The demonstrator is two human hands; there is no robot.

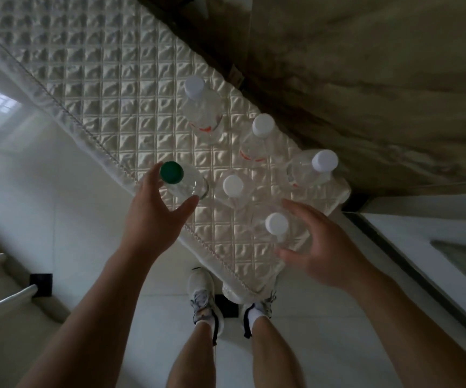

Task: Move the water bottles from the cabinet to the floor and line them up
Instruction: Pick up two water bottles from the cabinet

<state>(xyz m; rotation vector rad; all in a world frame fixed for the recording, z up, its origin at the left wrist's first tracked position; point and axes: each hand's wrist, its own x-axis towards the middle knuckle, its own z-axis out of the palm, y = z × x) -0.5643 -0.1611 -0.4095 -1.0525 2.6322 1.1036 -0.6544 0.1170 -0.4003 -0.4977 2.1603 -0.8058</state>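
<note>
Quilted white cloth [108,102] covers the cabinet top, a surface that runs on a slant from upper left to lower right, with pale floor tiles [66,208] below it and a marbled wall [366,79] behind.

At the near edge of the cloth the left hand [153,211] curls around the green-capped bottle [182,182]: fingers on its left side beside the cap, thumb against its near right side, so the hand looks to be grasping it, the bottle standing upright on the cloth's border. The right hand [321,245] is spread around the nearest white-capped bottle [278,228], fingers behind it and thumb in front of its base; whether the grip has closed I cannot tell.

Between the two hands, slightly farther back, stands another white-capped bottle [233,189]. Beyond the right hand three more stand in a row along the wall side: one [318,169] near the cloth's right end, one [260,135] in the middle, and one [201,107] farthest off, the last two with red on their labels.

Below the hands, a pair of white sneakers [204,298] stands on the floor against the cabinet's front.
</note>
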